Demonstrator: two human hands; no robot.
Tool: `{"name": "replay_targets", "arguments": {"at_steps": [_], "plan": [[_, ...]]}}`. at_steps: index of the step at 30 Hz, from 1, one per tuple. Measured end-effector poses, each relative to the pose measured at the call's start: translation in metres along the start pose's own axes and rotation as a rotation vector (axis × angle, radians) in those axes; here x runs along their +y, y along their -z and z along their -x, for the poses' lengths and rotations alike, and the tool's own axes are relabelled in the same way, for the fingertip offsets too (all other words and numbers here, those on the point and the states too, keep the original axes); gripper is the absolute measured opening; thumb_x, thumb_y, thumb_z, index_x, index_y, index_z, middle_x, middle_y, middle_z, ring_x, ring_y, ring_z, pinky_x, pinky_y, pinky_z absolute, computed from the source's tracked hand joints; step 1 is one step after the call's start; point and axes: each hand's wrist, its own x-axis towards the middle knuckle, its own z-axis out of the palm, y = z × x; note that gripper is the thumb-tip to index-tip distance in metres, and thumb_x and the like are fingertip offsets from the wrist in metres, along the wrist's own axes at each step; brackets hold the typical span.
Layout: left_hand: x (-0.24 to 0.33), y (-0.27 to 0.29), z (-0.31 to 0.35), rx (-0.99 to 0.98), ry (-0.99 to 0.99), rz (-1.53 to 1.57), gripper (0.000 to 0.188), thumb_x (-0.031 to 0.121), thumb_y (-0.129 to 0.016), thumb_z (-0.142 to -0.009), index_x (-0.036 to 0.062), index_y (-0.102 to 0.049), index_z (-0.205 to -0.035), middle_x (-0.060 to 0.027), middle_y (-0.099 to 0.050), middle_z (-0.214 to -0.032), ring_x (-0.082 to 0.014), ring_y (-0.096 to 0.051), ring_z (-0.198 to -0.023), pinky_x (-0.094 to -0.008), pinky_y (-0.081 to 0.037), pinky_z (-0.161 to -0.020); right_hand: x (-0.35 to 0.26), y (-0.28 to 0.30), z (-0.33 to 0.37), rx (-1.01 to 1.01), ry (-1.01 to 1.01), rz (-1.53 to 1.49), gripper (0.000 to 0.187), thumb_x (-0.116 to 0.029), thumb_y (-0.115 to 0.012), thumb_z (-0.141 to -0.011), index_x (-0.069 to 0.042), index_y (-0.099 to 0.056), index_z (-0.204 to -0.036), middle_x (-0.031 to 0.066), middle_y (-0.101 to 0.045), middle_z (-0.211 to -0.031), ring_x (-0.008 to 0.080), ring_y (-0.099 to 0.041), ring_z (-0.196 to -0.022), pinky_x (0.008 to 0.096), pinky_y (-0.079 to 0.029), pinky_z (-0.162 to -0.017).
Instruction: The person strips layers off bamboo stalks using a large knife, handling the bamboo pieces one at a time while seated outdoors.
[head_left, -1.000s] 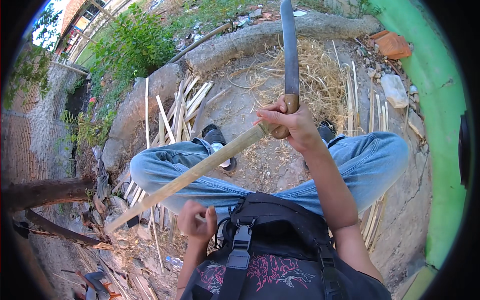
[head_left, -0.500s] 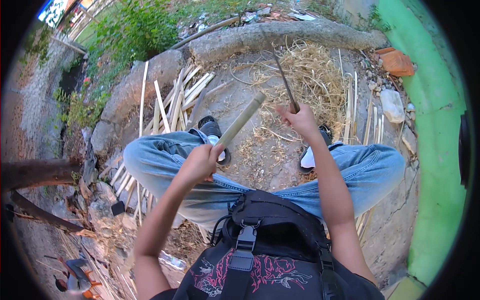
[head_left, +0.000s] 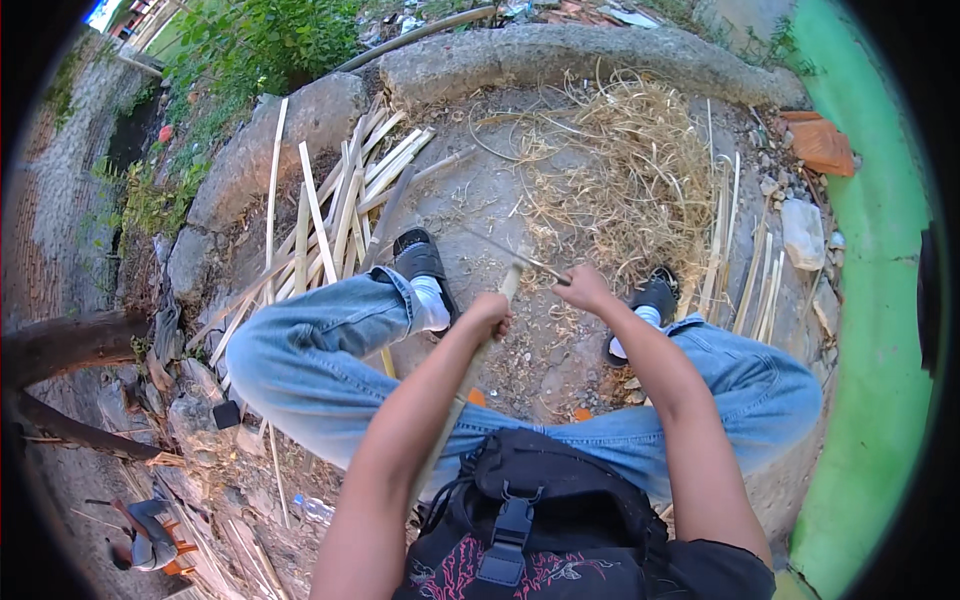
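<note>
My left hand (head_left: 490, 315) is closed around a pale bamboo strip (head_left: 511, 282). The strip slants from its upper end, just beyond the hand, down under my left forearm toward my lap. My right hand (head_left: 583, 290) grips the handle of a long, thin-bladed knife (head_left: 500, 247). Its blade points up and left and crosses the strip's upper end; whether it cuts into the bamboo, I cannot tell. Both hands are between my bent knees, above ground scattered with shavings.
Split bamboo strips (head_left: 345, 205) lie piled at the left, with more strips (head_left: 716, 240) at the right. Curly shavings (head_left: 640, 170) heap up ahead, before a stone kerb (head_left: 560, 60). A green wall (head_left: 880, 310) bounds the right side. Another person (head_left: 150, 535) sits far lower left.
The knife has swung down from pointing upward to lying across the strip's end. My left hand has moved forward and right, and the strip's lower part now shows beneath my forearm.
</note>
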Motion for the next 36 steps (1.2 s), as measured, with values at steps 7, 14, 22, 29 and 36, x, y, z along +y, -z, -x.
{"name": "replay_targets", "arguments": {"at_steps": [7,14,22,29,36], "plan": [[-0.016,-0.005,-0.034,-0.064,0.166,0.102,0.023,0.021,-0.033,-0.09,0.0047,-0.048,-0.082,-0.0008,-0.04,-0.056,-0.0123,-0.034,-0.041,-0.0314,-0.03,-0.04,0.024,-0.024,-0.002,-0.159,-0.039,0.084,0.038,-0.041,-0.062,-0.07,-0.006,-0.068,-0.084,0.0198,-0.066,-0.084,0.0364,-0.063,-0.081,0.0447,-0.05,-0.076],[-0.011,-0.013,-0.017,0.056,0.176,0.109,0.032,0.029,-0.035,-0.093,0.0041,-0.049,-0.079,-0.0006,-0.038,-0.054,-0.0105,-0.031,-0.038,-0.0297,-0.025,-0.036,0.052,-0.042,-0.007,-0.207,-0.185,-0.031,0.031,-0.032,-0.062,-0.072,-0.002,-0.067,-0.079,0.0221,-0.064,-0.076,0.0355,-0.063,-0.07,0.0436,-0.049,-0.066],[-0.01,-0.019,-0.015,0.119,0.174,0.072,0.035,0.031,-0.038,-0.096,0.0023,-0.049,-0.079,-0.0022,-0.04,-0.054,-0.0107,-0.031,-0.036,-0.0289,-0.024,-0.035,0.071,-0.056,-0.012,-0.173,-0.161,-0.027,0.027,-0.027,-0.064,-0.073,-0.002,-0.069,-0.082,0.0241,-0.065,-0.081,0.0394,-0.063,-0.079,0.045,-0.05,-0.074],[-0.013,-0.017,-0.021,0.139,0.158,0.028,0.035,0.03,-0.038,-0.095,0.0016,-0.05,-0.081,-0.0027,-0.042,-0.055,-0.0112,-0.034,-0.038,-0.0304,-0.026,-0.036,0.053,-0.039,-0.002,-0.213,-0.165,-0.064,0.033,-0.03,-0.065,-0.073,0.002,-0.066,-0.081,0.0264,-0.064,-0.08,0.0403,-0.063,-0.078,0.0456,-0.05,-0.07],[0.04,-0.011,0.018,-0.007,-0.047,0.092,0.038,0.034,-0.037,-0.098,0.0003,-0.052,-0.089,-0.0029,-0.044,-0.059,-0.0125,-0.038,-0.042,-0.0305,-0.03,-0.038,0.048,-0.005,-0.016,0.069,-0.155,-0.33,0.045,-0.042,-0.067,-0.076,0.003,-0.062,-0.069,0.0166,-0.056,-0.056,0.0227,-0.053,-0.051,0.0396,-0.043,-0.054]]}}
